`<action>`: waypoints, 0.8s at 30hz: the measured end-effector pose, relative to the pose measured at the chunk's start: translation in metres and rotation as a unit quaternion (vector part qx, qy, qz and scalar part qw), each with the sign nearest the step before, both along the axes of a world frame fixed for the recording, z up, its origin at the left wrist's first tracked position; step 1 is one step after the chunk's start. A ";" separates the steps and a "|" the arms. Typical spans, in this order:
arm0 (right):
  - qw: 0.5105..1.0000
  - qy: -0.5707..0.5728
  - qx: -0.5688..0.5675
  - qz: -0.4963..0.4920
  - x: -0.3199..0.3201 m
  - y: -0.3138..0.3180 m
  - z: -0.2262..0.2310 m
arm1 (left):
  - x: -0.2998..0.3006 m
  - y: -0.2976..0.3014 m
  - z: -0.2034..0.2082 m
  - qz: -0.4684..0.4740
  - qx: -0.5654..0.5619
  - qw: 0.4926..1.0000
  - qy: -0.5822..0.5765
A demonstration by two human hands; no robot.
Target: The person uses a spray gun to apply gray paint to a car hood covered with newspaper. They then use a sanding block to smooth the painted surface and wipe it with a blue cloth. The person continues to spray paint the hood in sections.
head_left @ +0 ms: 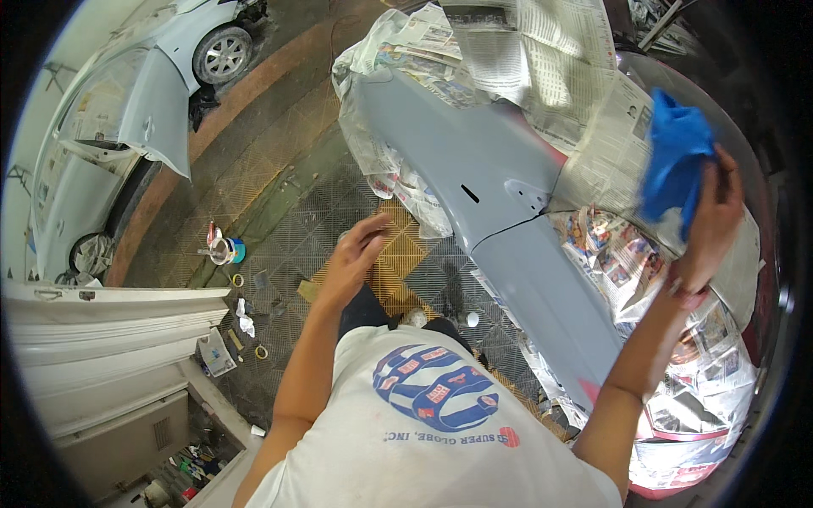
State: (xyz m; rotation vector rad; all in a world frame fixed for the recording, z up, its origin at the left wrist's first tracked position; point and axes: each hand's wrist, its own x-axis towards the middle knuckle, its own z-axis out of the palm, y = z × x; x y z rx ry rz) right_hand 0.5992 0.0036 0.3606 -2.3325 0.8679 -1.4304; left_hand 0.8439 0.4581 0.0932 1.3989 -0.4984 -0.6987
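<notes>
My right hand (718,207) is raised over the newspaper-covered part of a car at the right. It grips a blue cloth (673,157), which hangs crumpled from the fingers. My left hand (360,254) hovers over the floor to the left of the car, fingers loosely extended, with nothing in it. Between the hands runs a long matte grey body panel (483,161) of the car, with a seam across it and a dark slot. Sheets of newspaper (542,51) mask the areas around the panel. Patches of red paint show at its edges.
A second, pale car (152,110) stands at the upper left with its door open. On the tiled floor (296,220) are an open paint can (227,250), tape rolls (238,279) and scraps of paper. A white cabinet (110,339) fills the lower left.
</notes>
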 end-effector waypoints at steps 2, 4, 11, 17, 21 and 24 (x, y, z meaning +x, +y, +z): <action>0.982 -0.042 0.086 0.162 0.054 0.081 -0.040 | 0.024 -0.042 -0.008 -0.076 -0.069 0.993 0.059; 0.949 -0.052 0.207 0.231 0.106 0.140 -0.088 | 0.043 -0.072 -0.032 -0.130 -0.051 0.990 -0.011; 0.875 0.325 0.246 0.261 0.260 0.207 -0.244 | 0.134 -0.089 -0.110 -0.113 -0.028 0.988 0.105; 0.900 0.333 0.252 0.126 0.286 0.185 -0.289 | 0.271 -0.149 -0.113 -0.042 0.102 0.977 0.182; 0.842 0.381 0.382 0.035 0.260 0.176 -0.297 | 0.351 -0.220 -0.115 0.074 0.121 0.971 -0.190; 0.826 0.409 0.387 -0.027 0.226 0.201 -0.309 | 0.400 -0.270 -0.121 0.103 0.162 0.936 -0.293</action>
